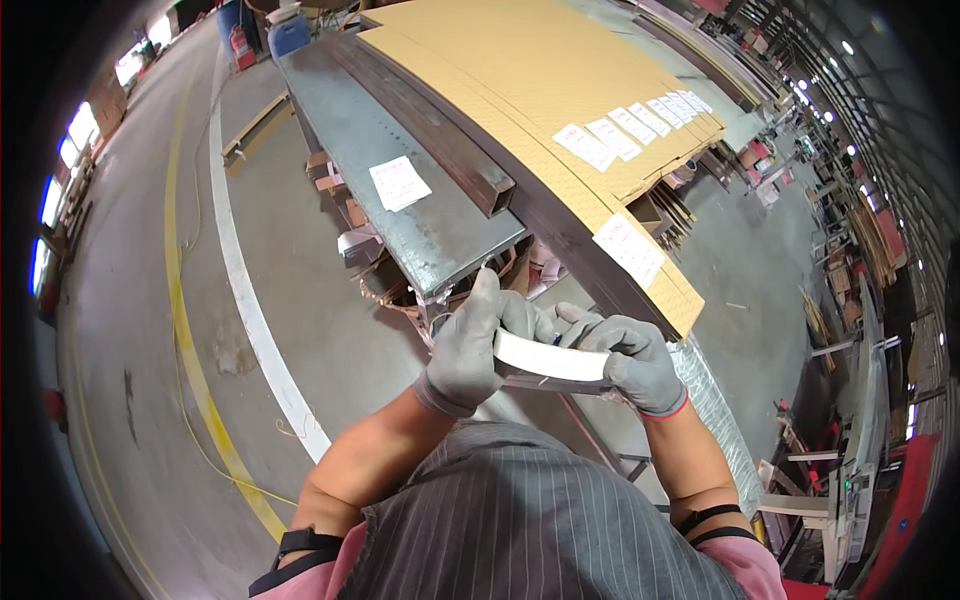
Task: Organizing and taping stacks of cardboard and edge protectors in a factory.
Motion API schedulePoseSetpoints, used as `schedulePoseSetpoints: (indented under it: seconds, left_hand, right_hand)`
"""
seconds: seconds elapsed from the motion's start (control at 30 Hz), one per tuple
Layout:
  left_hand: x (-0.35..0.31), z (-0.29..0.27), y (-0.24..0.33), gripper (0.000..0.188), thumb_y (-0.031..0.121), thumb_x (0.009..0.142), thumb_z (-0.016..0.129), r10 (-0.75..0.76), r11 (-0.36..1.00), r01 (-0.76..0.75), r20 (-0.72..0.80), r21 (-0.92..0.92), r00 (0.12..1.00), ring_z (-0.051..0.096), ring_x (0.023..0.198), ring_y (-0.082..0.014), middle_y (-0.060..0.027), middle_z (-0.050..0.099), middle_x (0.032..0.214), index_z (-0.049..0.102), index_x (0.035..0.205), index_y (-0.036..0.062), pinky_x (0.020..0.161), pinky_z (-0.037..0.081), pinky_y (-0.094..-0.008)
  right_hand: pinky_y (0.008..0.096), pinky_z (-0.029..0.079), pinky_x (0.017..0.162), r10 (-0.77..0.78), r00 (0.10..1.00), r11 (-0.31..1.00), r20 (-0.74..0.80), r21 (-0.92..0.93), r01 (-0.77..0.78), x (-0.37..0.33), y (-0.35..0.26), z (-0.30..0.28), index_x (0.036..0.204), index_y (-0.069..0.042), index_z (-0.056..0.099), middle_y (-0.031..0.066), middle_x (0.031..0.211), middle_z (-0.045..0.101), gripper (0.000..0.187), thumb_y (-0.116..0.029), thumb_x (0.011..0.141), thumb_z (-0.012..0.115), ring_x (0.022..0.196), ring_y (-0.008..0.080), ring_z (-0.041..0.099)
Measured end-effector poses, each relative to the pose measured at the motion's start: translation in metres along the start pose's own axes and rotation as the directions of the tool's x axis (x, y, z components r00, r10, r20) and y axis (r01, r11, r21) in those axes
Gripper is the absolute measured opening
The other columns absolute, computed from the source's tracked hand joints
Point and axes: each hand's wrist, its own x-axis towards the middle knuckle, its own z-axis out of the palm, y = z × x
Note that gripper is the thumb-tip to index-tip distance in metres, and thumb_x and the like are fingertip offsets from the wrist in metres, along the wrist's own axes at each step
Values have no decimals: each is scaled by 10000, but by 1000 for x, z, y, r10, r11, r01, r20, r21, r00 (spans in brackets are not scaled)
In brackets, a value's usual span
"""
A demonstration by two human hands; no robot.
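The left gloved hand (465, 348) and right gloved hand (642, 366) held the white strip (550, 358) by its 2 ends beyond the striped apron (490, 520), where a clumsy gloved pinch might have creased it.

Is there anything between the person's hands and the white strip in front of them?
Only the grey gloves. The left hand is up against the strip's left end, and the right hand grips its right end. Nothing else visible stands between them and the white strip, though the fingers hide part of its far side.
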Motion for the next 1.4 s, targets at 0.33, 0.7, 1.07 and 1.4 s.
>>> schedulePoseSetpoints:
  seconds: [0.33,0.7,1.07,1.4]
  left_hand:
    - [25,-8,14,615,391,1011,155,64,731,-223,261,645,963,552,723,-222,-101,569,703,541,688,36,920,417,-427]
    - [33,-31,-3,426,306,1020,242,201,974,-210,108,85,974,457,582,-170,-54,450,640,501,920,-17,693,451,-306]
    - [-9,-34,27,292,244,873,541,-385,905,383,-31,186,923,557,789,-145,-78,593,883,586,998,-17,747,450,-285]
    - [-14,-35,29,260,221,894,570,-351,907,206,386,368,853,571,714,-133,-41,587,758,593,994,-18,595,446,-259]
  right_hand:
    - [420,305,1040,66,997,903,-41,-423,-77,0,-5,-2,860,-14,633,45,930,647,148,-148,811,595,964,170,560]
    - [503,217,1094,45,991,997,-128,69,-37,17,25,-6,857,-29,610,112,869,654,273,-300,839,635,897,232,622]
    - [370,405,833,-152,978,672,-145,-741,-6,13,18,18,1061,-4,574,147,930,560,257,-142,844,567,872,314,528]
    - [342,447,827,433,880,900,197,-47,-433,-8,20,-11,999,31,623,112,916,649,321,-274,903,594,935,188,586]
